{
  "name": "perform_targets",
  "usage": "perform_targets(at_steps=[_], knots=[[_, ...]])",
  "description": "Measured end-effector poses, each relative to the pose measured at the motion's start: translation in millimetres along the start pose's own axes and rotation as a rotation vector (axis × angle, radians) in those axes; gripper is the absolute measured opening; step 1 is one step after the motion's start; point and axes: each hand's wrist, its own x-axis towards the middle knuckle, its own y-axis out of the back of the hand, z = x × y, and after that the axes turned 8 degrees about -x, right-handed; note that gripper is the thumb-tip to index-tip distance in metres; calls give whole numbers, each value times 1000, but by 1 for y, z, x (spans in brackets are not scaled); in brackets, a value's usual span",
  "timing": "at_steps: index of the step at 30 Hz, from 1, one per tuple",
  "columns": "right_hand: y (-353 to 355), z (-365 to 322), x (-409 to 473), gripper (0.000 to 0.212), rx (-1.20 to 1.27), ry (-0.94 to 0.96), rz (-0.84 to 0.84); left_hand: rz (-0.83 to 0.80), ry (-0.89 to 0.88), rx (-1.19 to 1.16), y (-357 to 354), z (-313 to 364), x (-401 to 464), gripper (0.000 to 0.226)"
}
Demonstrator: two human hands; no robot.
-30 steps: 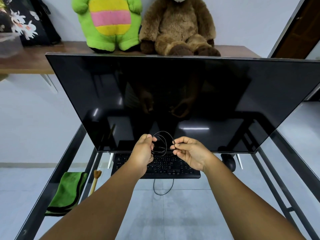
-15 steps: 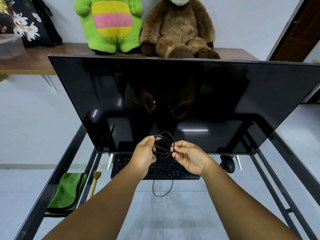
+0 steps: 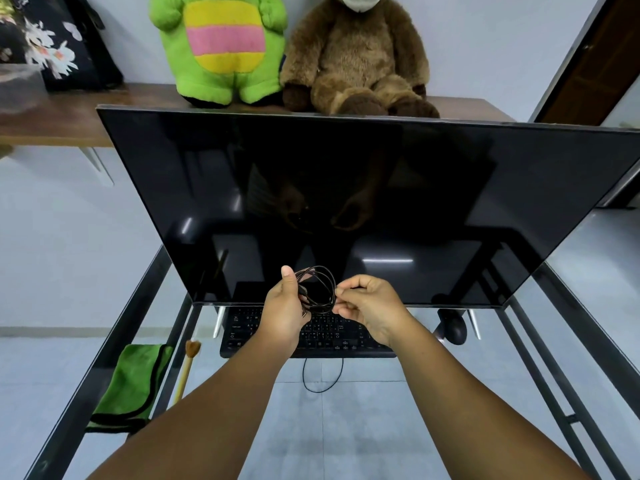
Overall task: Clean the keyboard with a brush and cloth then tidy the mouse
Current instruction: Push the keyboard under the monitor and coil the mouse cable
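Note:
Above the black keyboard [image 3: 349, 337] I hold a thin black cable [image 3: 322, 289] wound into a small coil. My left hand [image 3: 282, 311] grips the coil's left side with the thumb up. My right hand [image 3: 369, 306] pinches the coil's right edge. The black mouse [image 3: 455, 329] rests on the glass to the right of the keyboard, under the monitor's lower edge. At the left edge of the desk lie a folded green cloth [image 3: 133, 382] and beside it a wooden-handled brush [image 3: 188, 362]. One loop of cable [image 3: 322, 379] hangs in front of the keyboard.
A large dark monitor [image 3: 346, 202] stands right behind my hands on the glass desk [image 3: 346, 427] with a black metal frame. Two plush toys, green [image 3: 221, 46] and brown [image 3: 360, 57], sit on a wooden shelf [image 3: 69, 116] behind it.
The coil has stayed between both hands above the keyboard. My left thumb has straightened upward and my right fingers have shifted along the coil's right edge.

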Motion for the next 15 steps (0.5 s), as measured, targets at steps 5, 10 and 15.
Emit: perform_targets(at_steps=[5,10,15], knots=[[-4,-1,-3,14,40,-16,-44,37,-41,88,5,-9,4,69],[-3,4,-1,9,-5,6,-25,43,-51,147,2,-9,2,46],[8,10,0,9,28,10,20,-11,-47,114,7,-13,4,28]])
